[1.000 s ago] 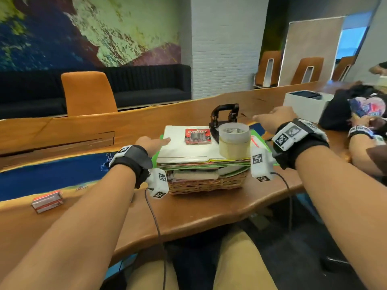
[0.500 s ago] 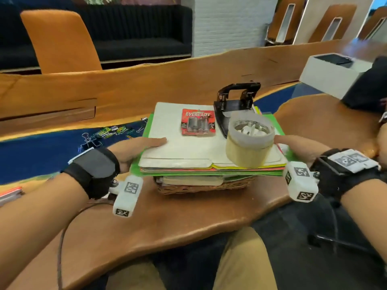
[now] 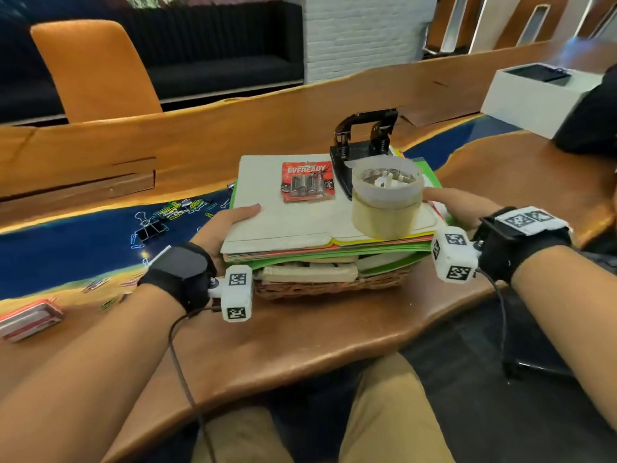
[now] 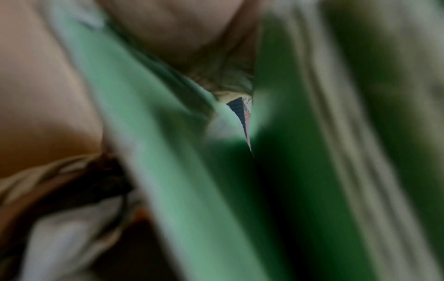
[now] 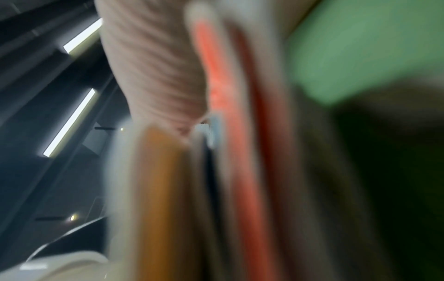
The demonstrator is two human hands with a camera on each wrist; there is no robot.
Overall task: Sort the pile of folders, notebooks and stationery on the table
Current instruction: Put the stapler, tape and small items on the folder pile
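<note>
Both forearms reached forward, each wrist strapped in a black band. The left hand [image 3: 222,230] gripped the stack of folders [image 3: 300,222] at its left edge, thumb on top. The right hand [image 3: 462,208] clasped the right edge likewise.

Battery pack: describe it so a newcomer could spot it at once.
Find the folder stack on the wicker basket near the table's front edge. On its cream top folder, left of the black hole punch and tape rolls, lies the battery pack: the only flat red card, printed EVEREADY.
</note>
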